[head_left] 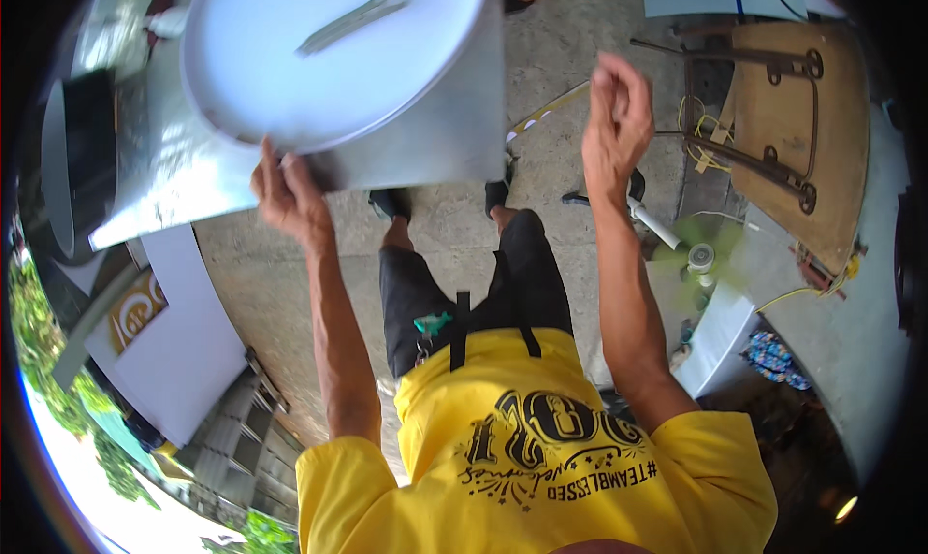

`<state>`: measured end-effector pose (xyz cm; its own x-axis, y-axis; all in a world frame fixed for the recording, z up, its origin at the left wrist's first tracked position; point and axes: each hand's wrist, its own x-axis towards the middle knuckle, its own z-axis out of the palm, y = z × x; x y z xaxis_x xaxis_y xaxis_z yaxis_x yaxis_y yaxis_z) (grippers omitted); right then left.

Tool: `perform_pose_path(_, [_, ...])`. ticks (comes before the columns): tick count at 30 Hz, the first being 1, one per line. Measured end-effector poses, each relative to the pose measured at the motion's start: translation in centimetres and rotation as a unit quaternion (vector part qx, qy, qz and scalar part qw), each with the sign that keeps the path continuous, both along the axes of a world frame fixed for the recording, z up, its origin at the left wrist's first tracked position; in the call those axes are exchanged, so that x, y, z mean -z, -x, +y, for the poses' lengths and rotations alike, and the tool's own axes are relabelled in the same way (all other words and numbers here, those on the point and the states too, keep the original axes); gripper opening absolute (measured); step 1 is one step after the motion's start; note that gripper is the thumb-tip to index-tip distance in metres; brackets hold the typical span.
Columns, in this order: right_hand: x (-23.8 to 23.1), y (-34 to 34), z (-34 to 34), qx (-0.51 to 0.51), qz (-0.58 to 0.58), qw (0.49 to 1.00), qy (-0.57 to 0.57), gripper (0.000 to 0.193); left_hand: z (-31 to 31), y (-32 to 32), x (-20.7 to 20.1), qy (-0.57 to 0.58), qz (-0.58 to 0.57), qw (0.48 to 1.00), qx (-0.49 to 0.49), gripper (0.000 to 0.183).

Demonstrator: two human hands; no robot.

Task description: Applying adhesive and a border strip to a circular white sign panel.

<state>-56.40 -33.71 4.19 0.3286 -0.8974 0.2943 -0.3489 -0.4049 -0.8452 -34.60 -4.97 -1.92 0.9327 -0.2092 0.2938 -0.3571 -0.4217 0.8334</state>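
Note:
A large white disc with a raised rim (232,90) lies on a shiny grey sheet-topped table (454,138) ahead of me. On its face is a narrow grey-green strip (354,21), blurred, of a kind I cannot make out. My left hand (290,191) is at the disc's near rim, with bent fingers closed at its edge. Away from the table, my right hand (619,124) is raised above the floor on the right. Its fingers curl together in a pinch; anything between them is too small to make out.
A green-bladed fan (701,257) stands at right, near a brown board with metal brackets (793,138) and a yellow cord (788,298). White panels (179,361) lean at left. Beyond the table's right edge is a striped strip (551,109) on the concrete floor.

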Motion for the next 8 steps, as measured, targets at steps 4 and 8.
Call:
perform_pose_path(4, [16.4, 13.0, -1.4, 0.132, 0.157, 0.951, -0.231, 0.020, -2.8, 0.4, -1.9, -0.082, -0.017, 0.991, -0.104, 0.036])
perform_pose_path(8, [31.6, 18.5, -0.8, 0.051, 0.364, 0.818, -0.442, 0.037, -5.5, -0.3, 1.2, 0.100, 0.119, 0.985, -0.071, 0.043])
